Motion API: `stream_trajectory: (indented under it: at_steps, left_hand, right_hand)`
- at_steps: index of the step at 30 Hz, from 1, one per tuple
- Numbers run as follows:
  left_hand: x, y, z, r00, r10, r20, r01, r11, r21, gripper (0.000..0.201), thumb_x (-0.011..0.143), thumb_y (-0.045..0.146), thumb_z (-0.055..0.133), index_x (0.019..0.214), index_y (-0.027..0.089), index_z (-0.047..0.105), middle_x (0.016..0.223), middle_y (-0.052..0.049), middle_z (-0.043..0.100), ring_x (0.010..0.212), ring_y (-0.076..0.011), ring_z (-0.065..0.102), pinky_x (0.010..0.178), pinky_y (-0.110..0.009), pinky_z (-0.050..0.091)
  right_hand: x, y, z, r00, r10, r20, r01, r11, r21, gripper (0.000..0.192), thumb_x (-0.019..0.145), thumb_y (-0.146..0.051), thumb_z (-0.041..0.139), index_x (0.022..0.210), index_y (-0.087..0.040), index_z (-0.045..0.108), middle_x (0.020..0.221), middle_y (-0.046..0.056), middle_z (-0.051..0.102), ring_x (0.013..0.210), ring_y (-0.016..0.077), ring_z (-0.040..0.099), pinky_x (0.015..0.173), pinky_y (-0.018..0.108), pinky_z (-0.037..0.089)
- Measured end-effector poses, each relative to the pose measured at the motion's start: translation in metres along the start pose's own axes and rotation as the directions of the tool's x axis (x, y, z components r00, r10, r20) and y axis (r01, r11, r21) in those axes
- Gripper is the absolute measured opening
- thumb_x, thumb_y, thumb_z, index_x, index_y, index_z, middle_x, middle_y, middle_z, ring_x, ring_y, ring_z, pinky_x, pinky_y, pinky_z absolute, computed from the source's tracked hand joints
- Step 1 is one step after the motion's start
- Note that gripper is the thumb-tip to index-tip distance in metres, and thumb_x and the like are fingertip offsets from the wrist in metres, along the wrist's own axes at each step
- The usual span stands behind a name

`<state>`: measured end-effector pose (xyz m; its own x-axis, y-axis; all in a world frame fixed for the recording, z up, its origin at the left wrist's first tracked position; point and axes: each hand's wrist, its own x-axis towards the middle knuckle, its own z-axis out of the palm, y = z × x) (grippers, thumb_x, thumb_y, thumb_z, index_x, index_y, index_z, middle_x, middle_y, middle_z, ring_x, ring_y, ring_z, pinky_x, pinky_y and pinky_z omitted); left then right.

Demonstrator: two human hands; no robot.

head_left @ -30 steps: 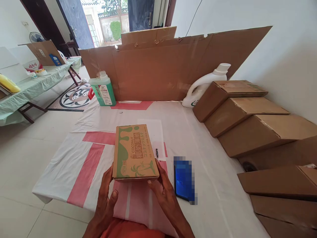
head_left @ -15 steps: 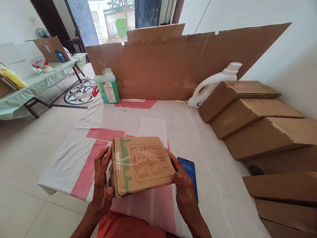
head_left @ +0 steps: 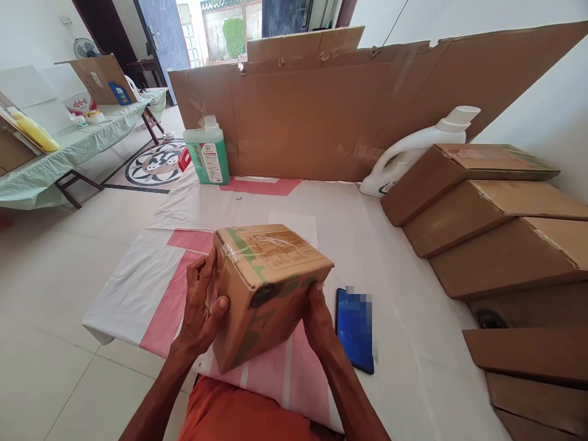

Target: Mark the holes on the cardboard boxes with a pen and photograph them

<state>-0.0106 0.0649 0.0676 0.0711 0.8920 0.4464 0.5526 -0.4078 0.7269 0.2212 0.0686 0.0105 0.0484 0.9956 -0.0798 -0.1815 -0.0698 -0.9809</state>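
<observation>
A brown cardboard box (head_left: 275,288) with green print and clear tape is held tilted above the near edge of the table, its printed top and two sides showing. My left hand (head_left: 202,300) presses against its left side, thumb on the near left face. Gripping the lower right of the box, my right hand (head_left: 319,315) shows its thumb on the near face, while its other fingers are hidden behind. To the right of that hand a phone (head_left: 353,331) lies on the white and red table cover (head_left: 390,275).
Several cardboard boxes (head_left: 487,245) are stacked along the right side. A tall cardboard sheet (head_left: 298,116) stands at the back, with a green liquid jug (head_left: 209,156) at its left and a white bottle (head_left: 413,150) leaning at its right. A second table (head_left: 92,150) stands far left.
Both hands have turned the box so that its near side faces have come into view and its top tips away. My right hand has shifted lower on it.
</observation>
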Motion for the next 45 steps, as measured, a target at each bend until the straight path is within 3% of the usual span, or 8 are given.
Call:
stream_trajectory:
  at_steps: [5,13,18,23,26,31,41,45]
  left_hand:
    - [-0.008,0.010,-0.005,0.976,-0.191,0.106,0.208,0.962,-0.175,0.077,0.101,0.071,0.040,0.167,0.033,0.030,0.163,-0.012,0.040,0.151,-0.0354,0.038,0.125,-0.056,0.033]
    - [-0.010,-0.002,-0.013,0.833,-0.322,0.450,0.520,0.733,-0.439,0.100,0.082,0.083,0.062,0.162,0.030,0.034,0.163,-0.015,0.043,0.146,-0.0433,0.044,0.110,-0.055,0.051]
    - [-0.009,0.012,-0.009,0.838,-0.352,0.418,0.527,0.723,-0.447,0.099,0.081,0.072,0.071,0.163,0.033,0.030,0.167,-0.012,0.037,0.152,-0.0434,0.036,0.115,-0.056,0.044]
    - [-0.017,0.028,-0.012,0.845,-0.364,0.392,0.512,0.763,-0.395,0.094,0.087,0.070,0.066,0.165,0.035,0.027,0.171,-0.009,0.033,0.155,-0.0423,0.033,0.121,-0.057,0.038]
    - [-0.012,0.026,-0.017,0.883,-0.358,0.304,0.451,0.825,-0.340,0.084,0.091,0.068,0.061,0.163,0.033,0.035,0.170,-0.008,0.036,0.156,-0.0420,0.033,0.126,-0.059,0.031]
    - [0.019,0.023,-0.015,0.943,-0.286,0.169,0.313,0.935,-0.166,0.055,0.095,0.056,0.065,0.146,0.036,0.059,0.158,-0.003,0.053,0.150,-0.0352,0.045,0.126,-0.052,0.033]
    - [0.048,0.042,0.022,0.855,-0.402,0.328,0.449,0.890,-0.079,0.045,0.089,0.061,0.071,0.118,0.027,0.070,0.123,-0.006,0.073,0.118,-0.0301,0.068,0.101,-0.040,0.051]
    - [0.052,0.040,0.021,0.838,-0.453,0.303,0.491,0.869,-0.059,0.044,0.088,0.063,0.071,0.112,0.026,0.070,0.118,-0.005,0.074,0.114,-0.0299,0.069,0.093,-0.038,0.054]
  right_hand:
    - [-0.029,-0.028,-0.001,0.991,0.129,0.041,-0.127,0.991,-0.045,0.073,0.101,-0.076,0.040,0.136,-0.022,0.072,0.130,0.013,0.077,0.131,0.0365,0.066,0.106,0.049,0.058]
    - [-0.061,-0.042,-0.003,0.983,0.185,0.007,-0.172,0.925,-0.338,0.068,0.099,-0.075,0.045,0.132,-0.022,0.071,0.129,0.014,0.076,0.117,0.0376,0.072,0.096,0.048,0.061]
    - [-0.029,-0.069,0.010,0.951,-0.199,-0.236,0.030,0.819,-0.573,0.090,0.086,-0.075,0.067,0.156,-0.023,0.046,0.157,0.016,0.055,0.143,0.0394,0.052,0.112,0.059,0.048]
    - [-0.006,-0.106,0.044,0.967,-0.248,0.057,0.199,0.597,-0.777,0.031,0.093,-0.053,0.072,0.105,-0.025,0.077,0.112,0.007,0.080,0.111,0.0332,0.070,0.104,0.057,0.042]
    - [-0.005,-0.108,0.059,0.974,-0.223,0.052,0.172,0.565,-0.807,0.027,0.091,-0.049,0.075,0.089,-0.022,0.076,0.100,0.005,0.080,0.101,0.0293,0.070,0.098,0.049,0.042]
    - [-0.007,-0.094,0.064,0.972,-0.233,0.010,0.144,0.568,-0.810,0.027,0.091,-0.048,0.072,0.087,-0.022,0.073,0.098,0.005,0.079,0.097,0.0259,0.068,0.091,0.042,0.040]
    - [-0.006,-0.080,0.039,0.956,-0.267,-0.119,0.089,0.654,-0.751,0.023,0.093,-0.043,0.072,0.085,-0.021,0.070,0.091,0.004,0.077,0.092,0.0249,0.069,0.090,0.042,0.044]
    - [-0.015,-0.070,0.010,0.867,-0.447,-0.220,0.250,0.773,-0.583,0.026,0.100,-0.041,0.064,0.114,-0.019,0.068,0.115,0.008,0.075,0.110,0.0240,0.068,0.096,0.038,0.050]
